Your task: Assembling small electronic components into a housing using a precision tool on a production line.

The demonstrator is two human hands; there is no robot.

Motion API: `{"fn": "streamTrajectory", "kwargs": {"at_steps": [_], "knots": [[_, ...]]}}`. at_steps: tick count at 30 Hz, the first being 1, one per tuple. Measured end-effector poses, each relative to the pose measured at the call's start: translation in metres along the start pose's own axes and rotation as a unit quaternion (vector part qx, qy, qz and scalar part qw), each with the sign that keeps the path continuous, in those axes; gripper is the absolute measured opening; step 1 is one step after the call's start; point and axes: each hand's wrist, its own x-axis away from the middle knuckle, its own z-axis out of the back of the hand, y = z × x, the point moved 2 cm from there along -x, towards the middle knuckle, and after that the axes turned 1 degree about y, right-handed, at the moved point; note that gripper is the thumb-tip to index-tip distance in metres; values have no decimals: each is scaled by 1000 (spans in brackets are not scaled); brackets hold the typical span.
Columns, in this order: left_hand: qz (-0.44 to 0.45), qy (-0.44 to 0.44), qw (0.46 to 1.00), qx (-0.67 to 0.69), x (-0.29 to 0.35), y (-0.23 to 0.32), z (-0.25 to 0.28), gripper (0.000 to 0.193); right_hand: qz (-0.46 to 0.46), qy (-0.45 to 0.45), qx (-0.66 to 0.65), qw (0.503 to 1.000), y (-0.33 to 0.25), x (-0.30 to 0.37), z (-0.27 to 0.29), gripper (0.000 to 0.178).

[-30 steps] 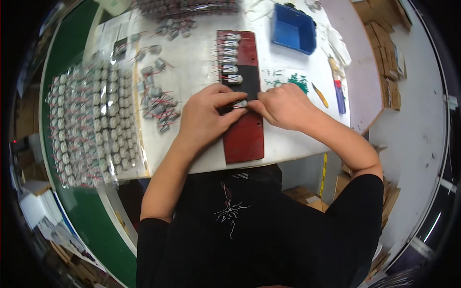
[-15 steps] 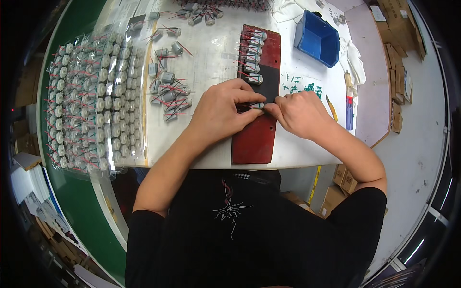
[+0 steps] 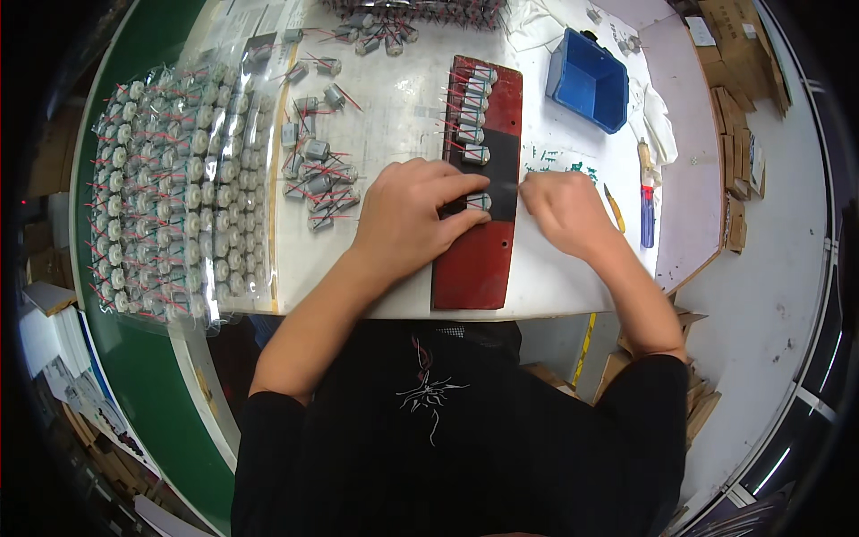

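Observation:
My left hand point(image 3: 403, 215) pinches a small grey motor point(image 3: 480, 202) between thumb and fingers, holding it down on the red board point(image 3: 470, 273). A dark patch point(image 3: 504, 174) covers the middle of that board. Farther up the same board several motors with red and dark wires point(image 3: 474, 116) lie in a row. Just past the board's right edge is my right hand point(image 3: 568, 213), its fingers curled and pressed together; whatever they may hold is too small to tell. Small green bits point(image 3: 582, 167) lie scattered on the table beyond that hand.
Loose motors point(image 3: 318, 183) lie left of the board, next to clear plastic trays of wired motors point(image 3: 179, 192). At the right are a blue bin point(image 3: 586, 100), a yellow pointed tool point(image 3: 614, 208), a blue-and-red-handled tool point(image 3: 646, 215) and white cloth point(image 3: 660, 116).
My right hand has drawn away from the motor to the right, past the board's edge. The left hand still holds the motor, which now shows more fully.

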Motion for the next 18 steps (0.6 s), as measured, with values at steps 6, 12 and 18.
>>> {"fn": "streamTrajectory", "kwargs": {"at_steps": [6, 12, 18], "knots": [[-118, 107, 973, -166, 2, 7, 7, 25, -249, 131, -185, 942, 17, 16, 13, 16], [-105, 122, 963, -218, -1, 17, 8, 23, -181, 80, -82, 977, 28, 6, 3, 16], [-81, 109, 936, -325, 29, 13, 40, 25, -145, 68, -12, 987, 35, -2, -6, 14]]}}
